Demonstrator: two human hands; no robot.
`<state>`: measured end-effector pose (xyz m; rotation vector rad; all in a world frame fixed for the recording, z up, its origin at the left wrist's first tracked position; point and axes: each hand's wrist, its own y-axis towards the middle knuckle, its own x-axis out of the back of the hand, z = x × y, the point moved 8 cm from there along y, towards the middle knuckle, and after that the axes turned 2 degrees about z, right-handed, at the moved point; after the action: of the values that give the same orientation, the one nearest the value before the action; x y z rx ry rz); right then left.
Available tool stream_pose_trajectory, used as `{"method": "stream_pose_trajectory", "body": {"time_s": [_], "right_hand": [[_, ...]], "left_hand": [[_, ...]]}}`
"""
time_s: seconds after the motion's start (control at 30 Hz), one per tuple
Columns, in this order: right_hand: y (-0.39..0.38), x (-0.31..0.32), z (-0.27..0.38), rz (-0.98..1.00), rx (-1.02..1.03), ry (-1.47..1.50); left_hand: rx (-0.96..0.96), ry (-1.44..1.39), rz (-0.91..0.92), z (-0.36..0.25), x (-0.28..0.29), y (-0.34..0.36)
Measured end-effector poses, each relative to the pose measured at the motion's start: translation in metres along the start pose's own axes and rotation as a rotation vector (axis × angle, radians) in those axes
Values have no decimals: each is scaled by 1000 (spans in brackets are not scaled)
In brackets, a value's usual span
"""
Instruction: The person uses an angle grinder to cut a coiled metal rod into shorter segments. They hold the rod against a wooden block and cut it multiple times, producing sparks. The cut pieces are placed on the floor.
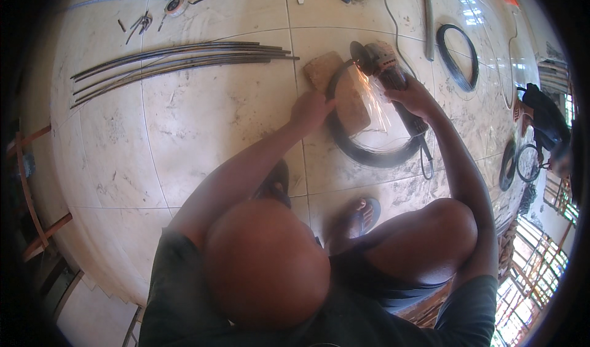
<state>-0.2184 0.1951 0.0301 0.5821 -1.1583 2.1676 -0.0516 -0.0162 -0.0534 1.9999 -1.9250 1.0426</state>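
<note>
Head view: a black wire coil is being held at its left side by the closed left hand, over rough brown masonry, apparently for raised support. An angle grinder is being gripped around its cylindrical body by the right hand; sparks are being thrown from the disc. Beyond, slender rods are being borne by smudged, glossy tiles.

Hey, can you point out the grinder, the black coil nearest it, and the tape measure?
Grinder [392, 75]: head view, on its dark body.
Black coil [376, 158]: head view, on the lower curve of its ring.
Tape measure [176, 6]: head view, on its case.
</note>
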Motion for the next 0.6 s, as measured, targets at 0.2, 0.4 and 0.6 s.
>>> {"method": "stream_pose_trajectory", "body": {"time_s": [0.2, 0.4, 0.6], "right_hand": [[-2, 0, -5, 13, -72, 23], [-4, 2, -1, -2, -57, -22], [-10, 4, 12, 3, -68, -27]], "left_hand": [[0, 14, 3, -2, 1, 0], [9, 13, -15, 1, 0, 0], [29, -8, 0, 2, 0, 0]]}}
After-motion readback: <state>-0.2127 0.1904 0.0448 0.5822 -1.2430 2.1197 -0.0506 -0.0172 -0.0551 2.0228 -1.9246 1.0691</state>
